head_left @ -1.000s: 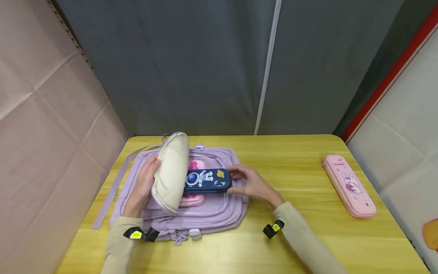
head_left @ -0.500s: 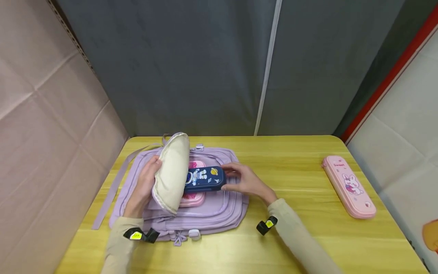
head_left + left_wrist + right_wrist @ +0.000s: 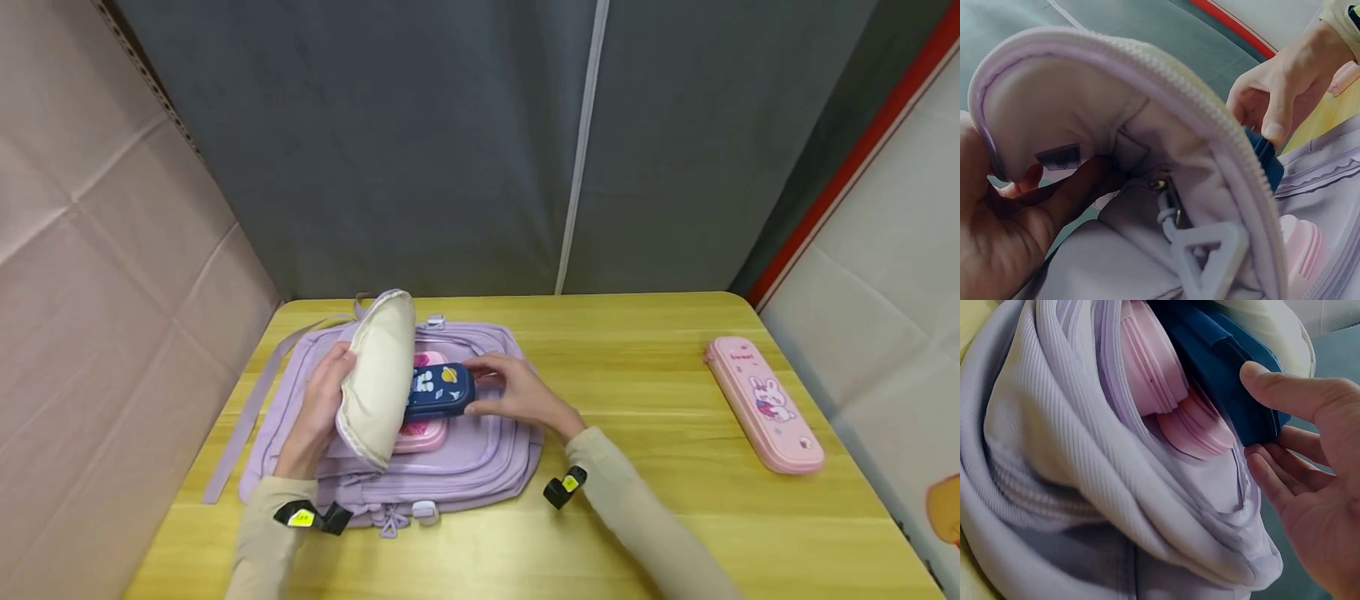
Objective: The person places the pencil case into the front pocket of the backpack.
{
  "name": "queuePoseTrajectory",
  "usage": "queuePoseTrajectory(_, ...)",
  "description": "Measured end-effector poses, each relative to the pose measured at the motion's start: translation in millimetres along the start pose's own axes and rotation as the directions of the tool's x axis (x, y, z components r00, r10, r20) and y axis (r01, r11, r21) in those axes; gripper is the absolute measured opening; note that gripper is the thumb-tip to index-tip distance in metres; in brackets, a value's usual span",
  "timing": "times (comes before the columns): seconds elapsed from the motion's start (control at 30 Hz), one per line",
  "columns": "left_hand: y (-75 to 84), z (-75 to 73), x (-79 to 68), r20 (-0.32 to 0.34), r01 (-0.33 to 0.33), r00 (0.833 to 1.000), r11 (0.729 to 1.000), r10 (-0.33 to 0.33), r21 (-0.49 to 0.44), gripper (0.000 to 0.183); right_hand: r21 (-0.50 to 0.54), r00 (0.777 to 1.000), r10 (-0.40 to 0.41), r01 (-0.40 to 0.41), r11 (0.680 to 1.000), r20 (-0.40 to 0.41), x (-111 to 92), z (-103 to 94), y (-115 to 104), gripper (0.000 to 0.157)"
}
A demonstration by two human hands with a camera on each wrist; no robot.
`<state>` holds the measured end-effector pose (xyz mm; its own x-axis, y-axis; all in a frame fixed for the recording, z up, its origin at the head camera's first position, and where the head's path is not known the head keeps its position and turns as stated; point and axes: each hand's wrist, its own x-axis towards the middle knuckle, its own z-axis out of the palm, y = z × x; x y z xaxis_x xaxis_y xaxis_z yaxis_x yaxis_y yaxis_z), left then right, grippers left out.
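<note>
A lilac backpack (image 3: 480, 467) lies on the table, its cream-lined flap (image 3: 378, 375) raised. My left hand (image 3: 322, 396) grips that flap by its edge; in the left wrist view the fingers of my left hand (image 3: 1007, 231) curl into its folds beside a triangular zipper pull (image 3: 1213, 262). Between thumb and fingers, my right hand (image 3: 521, 392) pinches the end of a navy pencil case (image 3: 438, 392) with astronaut and planet pictures. Its far end is hidden behind the flap. Beneath it, pink cases (image 3: 1154, 369) show inside the bag's opening in the right wrist view.
Another pink pencil case (image 3: 765, 404) with a rabbit picture lies at the right of the wooden table (image 3: 637, 333). A lilac strap (image 3: 247, 417) trails off the backpack's left side. Grey cloth (image 3: 420, 150) hangs behind the table, and pale panels flank it.
My right hand has moved left, sliding the navy pencil case further in behind the flap, so less of it shows. The left hand keeps its hold on the flap, nearly still.
</note>
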<state>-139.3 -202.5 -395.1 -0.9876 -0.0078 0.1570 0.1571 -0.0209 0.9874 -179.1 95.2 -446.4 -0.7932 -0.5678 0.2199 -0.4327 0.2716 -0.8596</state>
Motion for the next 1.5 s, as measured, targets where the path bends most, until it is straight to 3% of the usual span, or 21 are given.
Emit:
queuePoseTrajectory(0.6, -3.1, 4.2, 1.3, 0.034, 0.001, 0.999, 0.999, 0.001, -0.051, 0.025, -0.025, 1.000, -0.016, 0.016, 1.000, 0.005, 15.7, 21.3, -3.8, 0.063)
queuePoseTrajectory(0.8, -4.1, 4.2, 2.9, 0.047, 0.008, 0.999, 0.999, -0.005, -0.054, 0.024, -0.063, 1.000, -0.006, 0.006, 0.998, -0.009, 12.6, 25.2, -3.3, 0.064)
queuePoseTrajectory(0.93, -2.5, 3.0, 1.5, 0.039, 0.014, 0.999, 1.000, -0.013, -0.024, 0.023, -0.097, 0.999, -0.042, 0.042, 0.994, 0.008, 8.2, 25.8, -3.1, 0.065)
queuePoseTrajectory(1.27, 1.0, -1.6, 2.1, 0.039, 0.011, 0.999, 0.999, -0.013, 0.044, 0.022, -0.153, 1.000, -0.016, 0.014, 0.988, -0.007, -4.6, 16.6, -1.1, 0.062)
queuePoseTrajectory(1.5, 0.1, -4.7, 4.4, 0.053, -0.007, 0.999, 0.999, 0.005, 0.040, 0.023, -0.157, 0.997, 0.026, -0.036, 0.987, -0.067, -16.8, -4.3, -2.0, 0.062)
